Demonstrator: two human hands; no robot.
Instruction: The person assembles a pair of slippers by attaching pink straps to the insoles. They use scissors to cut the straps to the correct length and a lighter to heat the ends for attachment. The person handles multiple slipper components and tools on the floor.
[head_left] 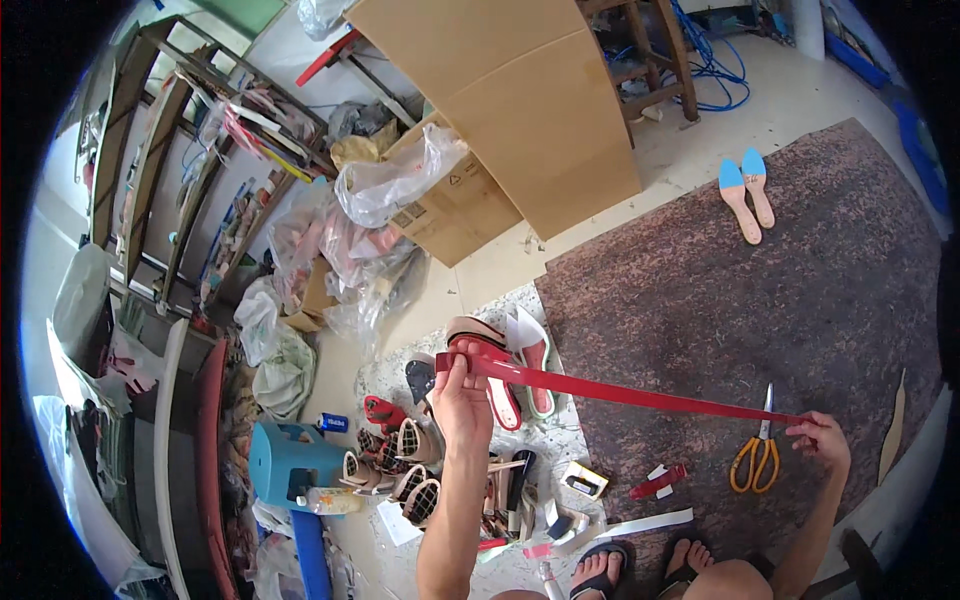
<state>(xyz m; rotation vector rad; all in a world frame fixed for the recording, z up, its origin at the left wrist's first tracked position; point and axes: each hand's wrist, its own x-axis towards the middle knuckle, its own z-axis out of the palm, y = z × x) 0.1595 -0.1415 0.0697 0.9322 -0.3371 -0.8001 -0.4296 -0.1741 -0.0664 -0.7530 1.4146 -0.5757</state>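
Observation:
A long red strap [620, 391] stretches taut between my two hands above the floor. My left hand [462, 392] grips its left end, raised over a pile of sandals. My right hand [822, 437] pinches the other end low at the right, just beside yellow-handled scissors [758, 452] lying on the brown carpet [720, 300]. A short red strap piece [657, 482] lies on the carpet below the taut strap. My bare feet in sandals [640, 570] show at the bottom edge.
Several sandals and uppers [430, 460] are heaped on the floor at the left of the carpet. A blue stool [285, 460], plastic bags [330, 260], cardboard boxes [500, 110], cluttered shelves [180, 170] and two blue-topped soles [747, 192] surround the spot.

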